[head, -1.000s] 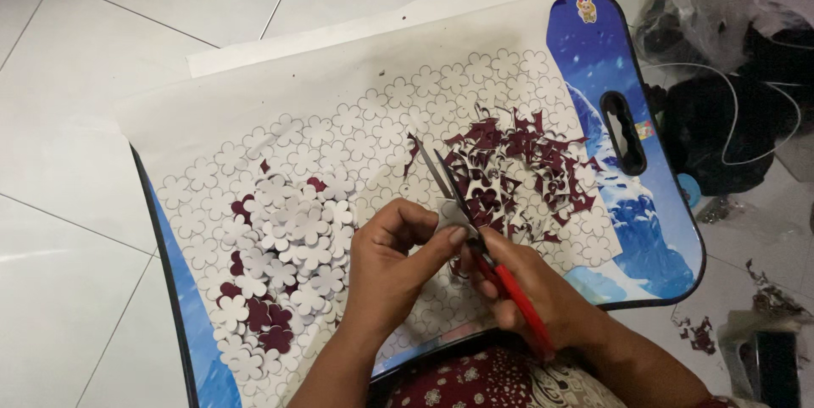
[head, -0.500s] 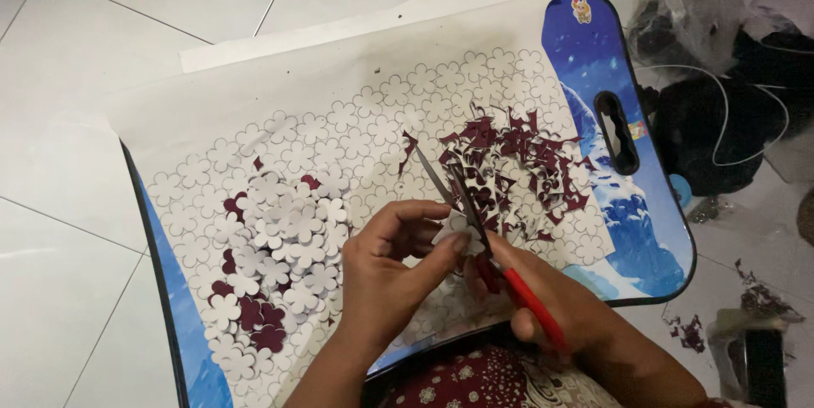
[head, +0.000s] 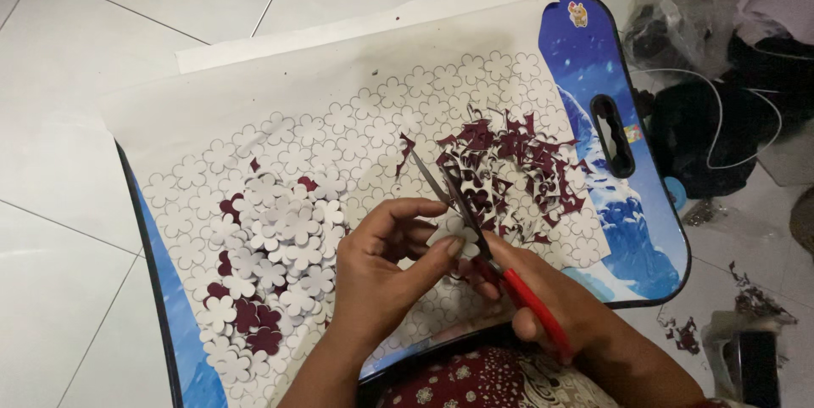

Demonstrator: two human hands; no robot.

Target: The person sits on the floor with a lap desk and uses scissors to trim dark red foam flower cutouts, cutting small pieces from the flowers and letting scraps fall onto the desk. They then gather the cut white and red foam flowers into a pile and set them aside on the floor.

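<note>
My right hand point(head: 555, 310) grips red-handled scissors point(head: 475, 234), blades parted and pointing up-left. My left hand point(head: 381, 268) pinches a small white paper flower piece point(head: 462, 234) right at the blades. Both hands hover over a white sheet printed with flower outlines point(head: 373, 111) that lies on a blue lap tray point(head: 593, 69). A pile of cut-out white and maroon flowers point(head: 271, 259) sits left of my left hand. Maroon paper scraps point(head: 517, 166) lie just beyond the scissor tips.
The tray rests on a white tiled floor point(head: 93, 18). Dark bags, a clear plastic bag point(head: 670, 22) and a white cable lie at the right. More maroon scraps point(head: 682, 332) lie on the floor at lower right. Patterned maroon fabric point(head: 475, 378) covers my lap.
The view has shifted slightly. My left hand has turned the small flower piece at the blades while the scissors stay nearly in the same spot.
</note>
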